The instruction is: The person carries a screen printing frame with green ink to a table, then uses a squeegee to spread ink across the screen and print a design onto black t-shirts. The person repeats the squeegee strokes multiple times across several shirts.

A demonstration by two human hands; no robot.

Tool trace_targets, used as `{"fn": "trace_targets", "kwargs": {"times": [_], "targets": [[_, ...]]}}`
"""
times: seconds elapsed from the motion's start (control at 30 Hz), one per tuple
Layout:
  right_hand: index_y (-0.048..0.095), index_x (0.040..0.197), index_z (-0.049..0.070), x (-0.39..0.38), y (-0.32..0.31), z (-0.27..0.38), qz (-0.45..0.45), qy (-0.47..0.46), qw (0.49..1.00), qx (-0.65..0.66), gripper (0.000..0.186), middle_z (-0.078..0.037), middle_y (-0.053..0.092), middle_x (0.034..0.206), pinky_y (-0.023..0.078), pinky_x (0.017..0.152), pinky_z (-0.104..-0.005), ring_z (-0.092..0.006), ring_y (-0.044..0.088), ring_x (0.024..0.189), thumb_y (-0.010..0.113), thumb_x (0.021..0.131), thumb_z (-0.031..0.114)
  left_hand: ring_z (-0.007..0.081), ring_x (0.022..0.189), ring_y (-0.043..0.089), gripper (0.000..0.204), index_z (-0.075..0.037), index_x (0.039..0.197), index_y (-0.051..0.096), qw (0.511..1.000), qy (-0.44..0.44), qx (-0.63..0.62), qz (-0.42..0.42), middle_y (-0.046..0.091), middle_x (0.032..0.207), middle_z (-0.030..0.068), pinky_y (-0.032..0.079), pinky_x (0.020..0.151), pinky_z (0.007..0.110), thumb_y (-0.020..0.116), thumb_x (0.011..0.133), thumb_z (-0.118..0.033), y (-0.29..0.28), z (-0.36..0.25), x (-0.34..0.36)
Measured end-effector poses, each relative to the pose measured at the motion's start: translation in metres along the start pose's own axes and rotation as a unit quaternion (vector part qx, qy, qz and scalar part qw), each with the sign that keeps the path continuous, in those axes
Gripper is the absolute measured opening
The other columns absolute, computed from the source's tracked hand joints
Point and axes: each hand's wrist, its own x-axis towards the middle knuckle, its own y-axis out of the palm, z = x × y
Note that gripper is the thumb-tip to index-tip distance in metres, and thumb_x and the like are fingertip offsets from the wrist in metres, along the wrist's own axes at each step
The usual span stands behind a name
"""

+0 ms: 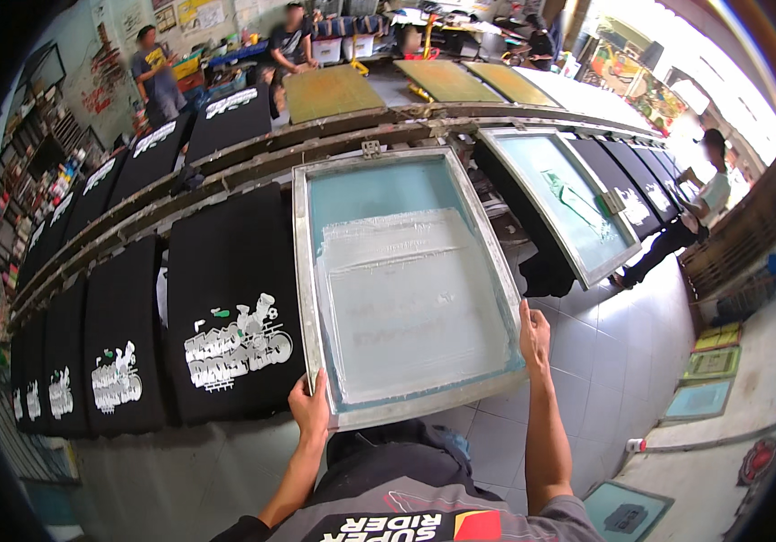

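Observation:
Both my hands hold a large screen printing frame (pixel 317 298) by its sides near the lower corners. My left hand (pixel 309 404) grips the left rail, thumb on top. My right hand (pixel 535 332) is closed round the right rail. White ink (pixel 397 316) covers most of the blue-green mesh, with bare mesh (pixel 379 188) showing at the far end. The frame's far edge lies by a metal clamp (pixel 371 149) on the long rail. Just left of it, a black shirt (pixel 225 235) lies flat with a white print (pixel 239 348) and small green patches.
Several black printed shirts (pixel 121 298) line the bench to the left. Right of my frame, another screen (pixel 559 185) bears green ink and a squeegee. A person (pixel 708 194) stands at the right; others (pixel 291 41) are behind the far row. Several screens (pixel 699 397) lean along the right wall.

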Motion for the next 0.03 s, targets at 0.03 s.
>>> {"fn": "trace_targets", "kwargs": {"times": [0.03], "targets": [[0.069, 0.116, 0.0, 0.0196, 0.0062, 0.0058, 0.01, -0.006, 1.0, 0.002, 0.073, -0.012, 0.07, 0.079, 0.049, 0.074, -0.0314, -0.0167, 0.064, 0.078, 0.06, 0.093, 0.069, 0.0097, 0.082, 0.06, 0.039, 0.008, 0.112, 0.072, 1.0, 0.007, -0.006, -0.016, 0.072, 0.091, 0.006, 0.049, 0.076, 0.029, 0.075, 0.097, -0.028, 0.0098, -0.0017, 0.0024]]}}
